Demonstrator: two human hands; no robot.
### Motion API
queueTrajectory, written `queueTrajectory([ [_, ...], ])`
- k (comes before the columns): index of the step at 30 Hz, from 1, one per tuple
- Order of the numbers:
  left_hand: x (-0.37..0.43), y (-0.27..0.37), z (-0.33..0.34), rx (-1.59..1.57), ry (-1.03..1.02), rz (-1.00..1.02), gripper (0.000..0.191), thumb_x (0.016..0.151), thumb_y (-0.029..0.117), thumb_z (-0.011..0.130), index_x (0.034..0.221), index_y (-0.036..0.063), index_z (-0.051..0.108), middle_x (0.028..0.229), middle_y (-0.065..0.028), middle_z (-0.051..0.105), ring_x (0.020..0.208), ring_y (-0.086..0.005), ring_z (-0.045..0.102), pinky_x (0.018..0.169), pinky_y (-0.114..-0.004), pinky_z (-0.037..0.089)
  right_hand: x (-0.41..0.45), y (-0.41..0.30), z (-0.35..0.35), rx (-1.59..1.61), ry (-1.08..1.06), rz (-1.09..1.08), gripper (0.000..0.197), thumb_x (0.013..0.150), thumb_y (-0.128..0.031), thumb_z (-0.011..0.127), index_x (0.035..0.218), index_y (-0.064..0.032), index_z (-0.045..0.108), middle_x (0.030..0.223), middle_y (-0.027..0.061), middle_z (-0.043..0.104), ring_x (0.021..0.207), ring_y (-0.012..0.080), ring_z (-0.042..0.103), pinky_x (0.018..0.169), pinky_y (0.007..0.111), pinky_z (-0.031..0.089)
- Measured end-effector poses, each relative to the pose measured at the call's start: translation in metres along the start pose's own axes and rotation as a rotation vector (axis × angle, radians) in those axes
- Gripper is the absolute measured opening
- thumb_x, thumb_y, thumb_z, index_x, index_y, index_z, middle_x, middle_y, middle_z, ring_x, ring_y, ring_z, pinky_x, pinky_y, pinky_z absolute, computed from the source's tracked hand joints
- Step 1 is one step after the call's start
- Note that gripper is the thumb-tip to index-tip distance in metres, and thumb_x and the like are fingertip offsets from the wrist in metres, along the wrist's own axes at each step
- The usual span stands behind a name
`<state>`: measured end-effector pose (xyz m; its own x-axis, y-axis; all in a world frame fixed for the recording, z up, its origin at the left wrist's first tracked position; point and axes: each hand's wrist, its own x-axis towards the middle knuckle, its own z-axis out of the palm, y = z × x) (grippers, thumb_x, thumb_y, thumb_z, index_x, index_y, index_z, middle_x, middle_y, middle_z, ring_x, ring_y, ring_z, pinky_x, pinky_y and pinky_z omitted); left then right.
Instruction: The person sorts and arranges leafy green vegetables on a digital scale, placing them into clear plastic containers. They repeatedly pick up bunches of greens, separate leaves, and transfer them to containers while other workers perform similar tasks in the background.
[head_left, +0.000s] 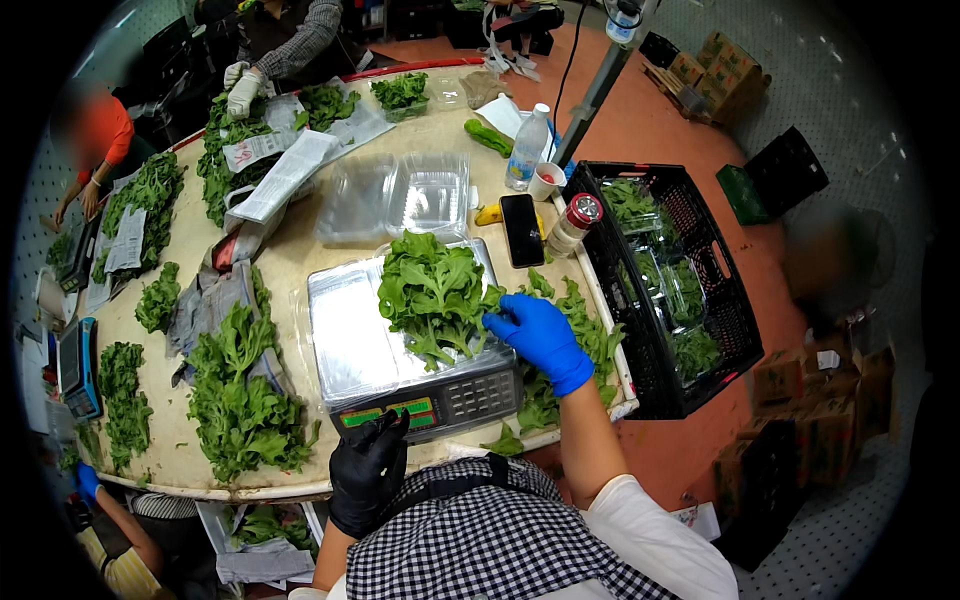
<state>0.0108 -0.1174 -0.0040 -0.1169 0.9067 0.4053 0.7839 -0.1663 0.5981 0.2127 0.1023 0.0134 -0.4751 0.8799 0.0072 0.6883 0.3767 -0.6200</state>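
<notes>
On the metal pan of a digital weighing scale (349, 322) lies a bunch of green leafy vegetables (431, 289). My right hand (546, 345), in a blue glove, has its thumb and forefinger on the leaves at the bunch's right edge. In a black glove, my left hand (369, 476) is before the scale's lit display, fingers curled; whether anything is between them is hidden. Loose leaves (581, 330) lie right of the scale, partly behind my right hand. A larger heap of greens (244, 405) rests to the left.
Clear plastic boxes (429, 193) sit beyond the scale. A phone (522, 231), red-lidded jar (574, 225), paper cup (547, 181) and water bottle (528, 146) line the right side. A black crate (712, 262) holds packed greens. Gloved co-worker's hands (244, 90) touch greens across the table.
</notes>
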Motion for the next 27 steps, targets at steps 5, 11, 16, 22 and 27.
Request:
queueTrajectory([
  [5, -0.004, -0.002, 0.003, -0.008, -0.025, -0.047, 0.037, 0.072, 0.000, 0.069, 0.108, 0.0101, 0.067, 0.103, -0.0136, 0.066, 0.078, -0.0277, 0.065, 0.067, -0.035, 0.052, 0.011, 0.004, 0.007, -0.268, -0.047, -0.091, 0.027, 0.078, -0.035, 0.068, 0.079, -0.0078, 0.064, 0.073, 0.0149, 0.062, 0.068, 0.0325, 0.061, 0.063, 0.041, 0.048],
  [11, -0.016, -0.012, -0.006, 0.003, 0.053, -0.020, 0.040, 0.073, -0.003, 0.067, 0.112, 0.0076, 0.064, 0.102, -0.0137, 0.067, 0.076, -0.0280, 0.064, 0.067, -0.034, 0.052, -0.006, -0.007, -0.006, -0.179, 0.129, 0.045, 0.034, 0.071, -0.040, 0.073, 0.090, -0.0115, 0.068, 0.080, 0.0126, 0.066, 0.070, 0.0301, 0.064, 0.065, 0.037, 0.051],
  [16, -0.033, -0.029, -0.019, -0.062, 0.228, -0.247, 0.020, 0.081, -0.007, 0.058, 0.100, -0.0004, 0.058, 0.098, -0.0147, 0.062, 0.090, -0.0262, 0.060, 0.079, -0.032, 0.046, -0.038, 0.025, -0.028, 0.167, 0.336, 0.235, 0.026, 0.082, -0.025, 0.069, 0.103, -0.0096, 0.068, 0.085, 0.0088, 0.067, 0.072, 0.0152, 0.062, 0.067, 0.030, 0.049],
  [22, -0.055, -0.067, -0.031, -0.110, 0.474, -0.372, 0.024, 0.082, -0.010, 0.056, 0.104, 0.0003, 0.056, 0.105, -0.0118, 0.059, 0.096, -0.0218, 0.058, 0.085, -0.031, 0.045, -0.051, 0.055, -0.032, 0.153, 0.352, 0.283, 0.025, 0.086, -0.023, 0.066, 0.105, -0.0066, 0.068, 0.088, 0.0072, 0.069, 0.074, 0.0121, 0.061, 0.068, 0.027, 0.049],
  [27, -0.050, -0.074, -0.034, -0.113, 0.531, -0.344, 0.023, 0.083, -0.007, 0.058, 0.104, 0.0005, 0.056, 0.107, -0.0125, 0.058, 0.096, -0.0222, 0.058, 0.084, -0.031, 0.046, -0.046, 0.050, -0.026, 0.154, 0.307, 0.270, 0.026, 0.086, -0.024, 0.065, 0.105, -0.0062, 0.068, 0.087, 0.0072, 0.068, 0.074, 0.0114, 0.061, 0.069, 0.027, 0.048],
])
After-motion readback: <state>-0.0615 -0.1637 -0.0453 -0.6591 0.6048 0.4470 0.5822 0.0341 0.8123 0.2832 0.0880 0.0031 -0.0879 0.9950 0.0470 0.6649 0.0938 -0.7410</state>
